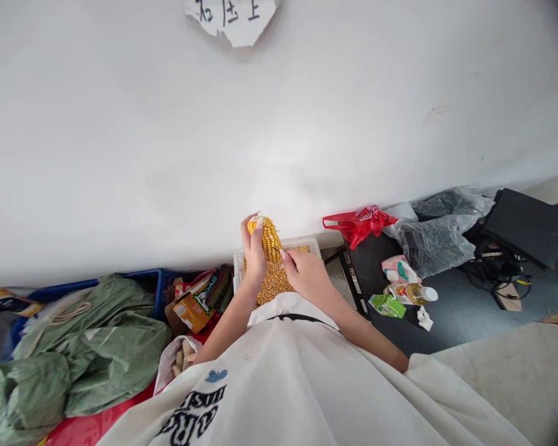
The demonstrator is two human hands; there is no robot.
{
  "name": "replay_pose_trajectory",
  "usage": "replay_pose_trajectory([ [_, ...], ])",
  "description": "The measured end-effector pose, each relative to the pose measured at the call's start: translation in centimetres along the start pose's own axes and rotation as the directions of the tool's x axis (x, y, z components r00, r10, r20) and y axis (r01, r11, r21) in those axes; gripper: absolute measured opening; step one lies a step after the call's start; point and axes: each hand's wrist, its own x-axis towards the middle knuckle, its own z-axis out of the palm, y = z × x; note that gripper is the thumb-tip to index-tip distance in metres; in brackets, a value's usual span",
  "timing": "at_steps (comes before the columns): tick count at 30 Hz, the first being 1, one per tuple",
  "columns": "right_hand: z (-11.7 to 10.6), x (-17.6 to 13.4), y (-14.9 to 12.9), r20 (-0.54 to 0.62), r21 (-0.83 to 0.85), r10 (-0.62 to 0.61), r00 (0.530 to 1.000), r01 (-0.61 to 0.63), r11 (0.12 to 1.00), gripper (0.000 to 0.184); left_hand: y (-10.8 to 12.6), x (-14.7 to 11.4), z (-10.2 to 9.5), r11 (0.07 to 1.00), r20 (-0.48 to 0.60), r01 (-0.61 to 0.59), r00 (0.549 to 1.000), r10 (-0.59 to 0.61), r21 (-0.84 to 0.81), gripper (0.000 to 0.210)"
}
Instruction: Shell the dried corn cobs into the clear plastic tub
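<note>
A room with a smooth white wall (279,124). At 12 o'clock, the left hand (255,251) wraps a yellow, tapered ear of corn (268,238); the right hand (309,272) is closed on a thin dark tool (278,250) at the cob's lower end. Beneath, a rectangular translucent plastic bin (238,272) holds loose yellow kernels (275,286), its far rim near the wall. Open air surrounds the cob above. At 10 o'clock: a blue plastic crate (160,291) under crumpled green sheeting (121,334). At 2 o'clock, just beside the bin: a black flat-topped table (465,322), cluttered along its wall side.

Dark table (462,319), on it red bag (363,226), pink pack (397,269), capped bottle (413,293), green packet (387,305), crumpled tissue (425,318)
</note>
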Motion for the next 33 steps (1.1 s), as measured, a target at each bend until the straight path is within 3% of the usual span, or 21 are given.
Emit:
replay_pose_trajectory([
  [3, -0.5, 0.2, 0.4, 0.031, 0.107, -0.016, 0.999, 0.013, 0.994, 0.034, -0.4, 0.3, -0.8, 0.999, 0.013, -0.041, 0.999, 0.042, -0.017, 0.029],
  [6, -1.0, 0.2, 0.8, 0.068, 0.194, -0.052, 0.996, 0.038, 0.98, 0.036, -0.5, 0.7, -1.7, 1.0, 0.067, 0.009, 0.998, -0.008, -0.004, 0.031],
  [12, -1.5, 0.2, 1.0, 0.101, 0.099, -0.203, 0.974, 0.194, 0.976, 0.028, -0.2, 0.7, -2.3, 0.995, 0.182, 0.07, 0.982, -0.057, -0.069, 0.037],
  [18, -0.1, 0.3, 1.4, 0.037, 0.046, -0.277, 0.96, 0.275, 0.96, 0.029, -0.2, 0.2, -2.2, 0.993, 0.098, 0.071, 0.993, -0.061, -0.099, 0.037],
  [27, 3.5, -0.2, 1.4, -0.12, 0.094, -0.178, 0.977, 0.19, 0.977, 0.031, -1.8, 0.5, -2.1, 0.976, -0.058, 0.105, 0.991, -0.118, -0.189, 0.04],
  [33, 2.1, -0.3, 1.7, -0.06, 0.156, -0.157, 0.986, 0.165, 0.974, 0.032, -2.1, 0.7, -2.4, 0.969, -0.003, 0.137, 0.99, -0.14, -0.207, 0.037],
])
